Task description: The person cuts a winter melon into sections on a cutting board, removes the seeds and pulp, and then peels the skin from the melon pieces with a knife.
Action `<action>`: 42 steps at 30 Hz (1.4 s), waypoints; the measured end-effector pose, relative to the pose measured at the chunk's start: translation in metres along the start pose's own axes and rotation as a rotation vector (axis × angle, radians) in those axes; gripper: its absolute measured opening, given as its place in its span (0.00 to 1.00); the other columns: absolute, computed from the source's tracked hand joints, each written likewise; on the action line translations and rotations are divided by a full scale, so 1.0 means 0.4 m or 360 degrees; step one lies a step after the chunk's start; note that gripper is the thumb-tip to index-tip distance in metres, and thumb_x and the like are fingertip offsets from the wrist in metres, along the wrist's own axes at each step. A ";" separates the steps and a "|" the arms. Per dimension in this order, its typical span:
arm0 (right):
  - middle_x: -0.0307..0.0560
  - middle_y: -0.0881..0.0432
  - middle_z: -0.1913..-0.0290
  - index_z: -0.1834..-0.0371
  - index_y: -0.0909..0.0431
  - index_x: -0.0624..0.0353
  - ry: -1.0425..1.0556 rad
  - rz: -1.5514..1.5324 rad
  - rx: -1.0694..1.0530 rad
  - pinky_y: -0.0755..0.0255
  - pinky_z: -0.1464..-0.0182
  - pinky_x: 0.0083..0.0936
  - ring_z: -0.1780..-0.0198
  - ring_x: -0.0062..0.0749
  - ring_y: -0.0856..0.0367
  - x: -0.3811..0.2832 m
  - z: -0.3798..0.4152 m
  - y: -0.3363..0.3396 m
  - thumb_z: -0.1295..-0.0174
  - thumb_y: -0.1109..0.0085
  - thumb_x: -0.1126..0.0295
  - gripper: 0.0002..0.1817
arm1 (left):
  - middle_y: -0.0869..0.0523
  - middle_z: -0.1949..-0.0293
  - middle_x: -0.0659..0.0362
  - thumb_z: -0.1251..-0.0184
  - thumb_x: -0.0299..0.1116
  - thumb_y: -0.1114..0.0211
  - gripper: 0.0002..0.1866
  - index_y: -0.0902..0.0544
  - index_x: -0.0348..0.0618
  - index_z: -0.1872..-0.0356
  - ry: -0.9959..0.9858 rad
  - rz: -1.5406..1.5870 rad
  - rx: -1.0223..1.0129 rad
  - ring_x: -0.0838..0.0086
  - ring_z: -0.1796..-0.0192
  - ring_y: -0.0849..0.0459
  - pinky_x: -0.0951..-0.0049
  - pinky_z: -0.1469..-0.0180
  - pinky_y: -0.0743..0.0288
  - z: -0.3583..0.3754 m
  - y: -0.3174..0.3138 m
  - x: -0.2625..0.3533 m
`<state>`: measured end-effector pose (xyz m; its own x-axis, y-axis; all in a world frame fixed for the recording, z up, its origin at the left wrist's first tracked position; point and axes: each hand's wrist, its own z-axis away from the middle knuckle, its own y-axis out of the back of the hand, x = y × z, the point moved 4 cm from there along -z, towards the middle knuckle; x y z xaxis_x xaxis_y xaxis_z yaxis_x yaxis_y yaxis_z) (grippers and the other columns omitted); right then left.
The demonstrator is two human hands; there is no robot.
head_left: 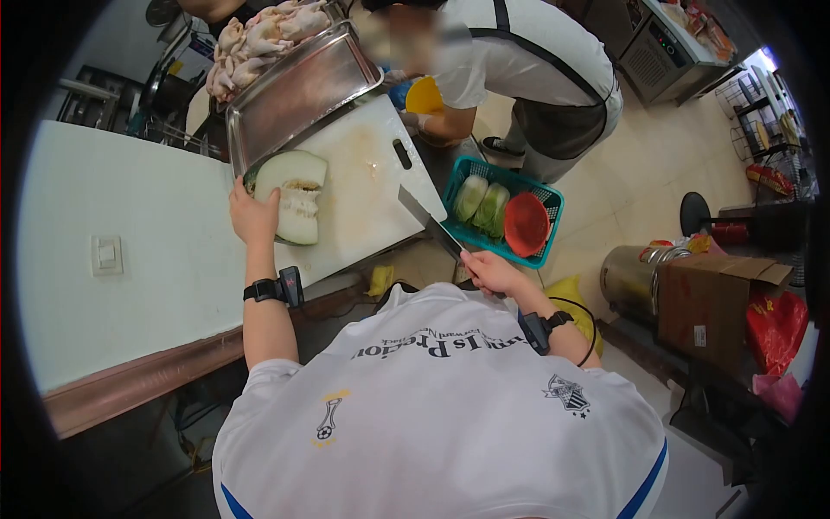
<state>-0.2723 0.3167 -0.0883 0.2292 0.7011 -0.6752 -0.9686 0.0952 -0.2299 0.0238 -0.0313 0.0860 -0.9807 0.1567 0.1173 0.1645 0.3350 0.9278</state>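
Note:
My left hand (pixel 255 213) rests on the left side of a large cut winter melon (pixel 299 186), thumb on its pale face and fingers around the green rind. The melon's seedy centre faces up, on the left part of a white cutting board (pixel 359 186). In my right hand (pixel 490 271), fingers wrapped round the handle, is a knife (pixel 432 227); its wide blade points up and left, over the board's right edge. The melon and the blade are apart.
Behind the board are a metal tray (pixel 303 82) and raw poultry (pixel 259 43). A teal basket (pixel 452 179) with cabbages (pixel 482 206) and a red bowl (pixel 526 224) stands right. A bending co-worker (pixel 545 60) is beyond it. A cardboard box (pixel 713 303) sits far right.

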 end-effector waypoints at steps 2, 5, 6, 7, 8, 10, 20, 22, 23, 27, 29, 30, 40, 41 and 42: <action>0.31 0.33 0.82 0.72 0.32 0.50 0.0005 0.0009 0.0007 0.40 0.82 0.21 0.86 0.18 0.38 -0.003 -0.002 0.002 0.21 0.55 0.40 0.28 | 0.22 0.34 0.48 0.47 0.47 0.20 0.44 0.28 0.43 0.29 -0.0022 0.0070 0.0031 0.51 0.35 0.20 0.55 0.36 0.23 -0.003 -0.015 -0.018; 0.31 0.33 0.82 0.72 0.32 0.51 0.0000 0.0024 0.0007 0.39 0.82 0.21 0.86 0.18 0.38 -0.014 -0.003 0.003 0.21 0.55 0.40 0.28 | 0.22 0.35 0.48 0.48 0.46 0.19 0.44 0.27 0.44 0.30 -0.0034 0.0166 0.0050 0.51 0.36 0.20 0.55 0.36 0.23 -0.005 -0.011 -0.022; 0.32 0.33 0.82 0.72 0.32 0.51 -0.0010 0.0025 0.0002 0.39 0.82 0.21 0.86 0.18 0.37 -0.017 -0.002 0.003 0.21 0.55 0.41 0.27 | 0.21 0.36 0.48 0.49 0.45 0.19 0.44 0.26 0.44 0.30 -0.0029 0.0191 0.0035 0.51 0.36 0.20 0.55 0.36 0.23 -0.006 -0.010 -0.023; 0.32 0.33 0.82 0.72 0.32 0.51 -0.0007 0.0032 0.0003 0.39 0.82 0.21 0.86 0.18 0.37 -0.016 -0.004 0.003 0.21 0.55 0.41 0.27 | 0.21 0.36 0.48 0.49 0.45 0.19 0.44 0.26 0.44 0.30 -0.0024 0.0194 0.0040 0.51 0.36 0.20 0.55 0.36 0.23 -0.005 -0.010 -0.025; 0.31 0.34 0.83 0.72 0.33 0.50 0.0005 0.0030 -0.0002 0.38 0.82 0.21 0.86 0.18 0.36 -0.013 -0.010 0.003 0.21 0.54 0.40 0.28 | 0.21 0.36 0.48 0.49 0.45 0.18 0.43 0.26 0.45 0.30 -0.0047 0.0219 0.0055 0.51 0.36 0.20 0.55 0.36 0.23 -0.004 -0.009 -0.027; 0.30 0.34 0.83 0.73 0.34 0.49 0.0019 0.0035 -0.0010 0.38 0.83 0.21 0.87 0.18 0.35 -0.005 -0.019 0.003 0.22 0.54 0.40 0.28 | 0.20 0.37 0.48 0.50 0.45 0.18 0.43 0.25 0.45 0.30 -0.0067 0.0244 0.0074 0.51 0.36 0.20 0.55 0.36 0.23 0.000 -0.004 -0.028; 0.32 0.33 0.83 0.72 0.32 0.51 0.0031 0.0107 -0.0033 0.39 0.82 0.22 0.87 0.19 0.37 -0.036 -0.028 -0.024 0.20 0.57 0.42 0.27 | 0.20 0.37 0.48 0.50 0.43 0.18 0.42 0.25 0.46 0.31 -0.0075 0.0311 0.0098 0.51 0.35 0.21 0.55 0.35 0.24 0.000 -0.009 -0.033; 0.32 0.33 0.83 0.72 0.33 0.51 0.0022 0.0114 -0.0026 0.39 0.82 0.22 0.87 0.19 0.37 -0.037 -0.032 -0.028 0.19 0.57 0.43 0.27 | 0.20 0.37 0.48 0.50 0.43 0.18 0.42 0.25 0.46 0.31 -0.0081 0.0307 0.0104 0.52 0.35 0.21 0.55 0.35 0.24 0.001 -0.010 -0.035; 0.32 0.33 0.83 0.72 0.33 0.51 0.0031 0.0121 -0.0017 0.39 0.82 0.22 0.87 0.19 0.36 -0.032 -0.038 -0.029 0.20 0.57 0.43 0.27 | 0.20 0.37 0.49 0.49 0.43 0.18 0.42 0.25 0.46 0.31 -0.0084 0.0305 0.0100 0.52 0.35 0.21 0.56 0.35 0.24 0.001 -0.012 -0.035; 0.32 0.33 0.83 0.73 0.33 0.51 0.0027 0.0081 -0.0014 0.39 0.83 0.22 0.87 0.19 0.35 -0.024 -0.042 -0.033 0.20 0.56 0.42 0.28 | 0.20 0.37 0.50 0.49 0.43 0.18 0.42 0.25 0.47 0.31 -0.0104 0.0294 0.0084 0.52 0.36 0.20 0.57 0.36 0.24 0.002 -0.008 -0.033; 0.32 0.33 0.83 0.73 0.33 0.50 0.0024 0.0105 -0.0006 0.39 0.83 0.22 0.87 0.19 0.35 -0.025 -0.041 -0.034 0.20 0.56 0.41 0.28 | 0.20 0.37 0.50 0.49 0.43 0.18 0.42 0.25 0.47 0.31 -0.0124 0.0293 0.0097 0.52 0.36 0.20 0.57 0.36 0.23 0.002 -0.008 -0.034; 0.31 0.33 0.83 0.74 0.33 0.50 0.0019 0.0132 -0.0001 0.39 0.83 0.22 0.87 0.19 0.35 -0.025 -0.040 -0.034 0.20 0.56 0.41 0.28 | 0.20 0.37 0.50 0.49 0.42 0.18 0.42 0.25 0.47 0.31 -0.0140 0.0291 0.0109 0.53 0.36 0.20 0.57 0.36 0.23 0.002 -0.008 -0.035; 0.34 0.30 0.83 0.76 0.33 0.53 0.0102 0.0104 -0.0016 0.35 0.85 0.24 0.88 0.21 0.32 -0.015 -0.047 -0.026 0.23 0.53 0.39 0.31 | 0.20 0.37 0.53 0.50 0.40 0.18 0.42 0.24 0.45 0.31 -0.0234 0.0333 0.0093 0.53 0.37 0.20 0.58 0.37 0.23 -0.002 0.008 -0.039; 0.34 0.30 0.83 0.76 0.33 0.53 0.0120 0.0103 -0.0001 0.35 0.85 0.24 0.88 0.21 0.32 -0.018 -0.041 -0.025 0.23 0.53 0.39 0.31 | 0.20 0.37 0.53 0.50 0.39 0.18 0.42 0.25 0.45 0.31 -0.0220 0.0309 0.0065 0.53 0.37 0.20 0.58 0.37 0.23 -0.003 0.005 -0.044; 0.33 0.31 0.83 0.75 0.32 0.53 0.0107 0.0146 -0.0016 0.35 0.84 0.23 0.87 0.20 0.32 -0.022 -0.035 -0.026 0.22 0.55 0.39 0.31 | 0.20 0.37 0.52 0.51 0.38 0.18 0.43 0.25 0.45 0.30 -0.0212 0.0287 0.0039 0.53 0.36 0.20 0.58 0.37 0.23 -0.006 0.001 -0.047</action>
<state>-0.2630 0.2996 -0.0898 0.1459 0.6574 -0.7393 -0.9848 0.0255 -0.1716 0.0421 -0.0362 0.0852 -0.9128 0.3367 0.2313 0.3401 0.3128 0.8869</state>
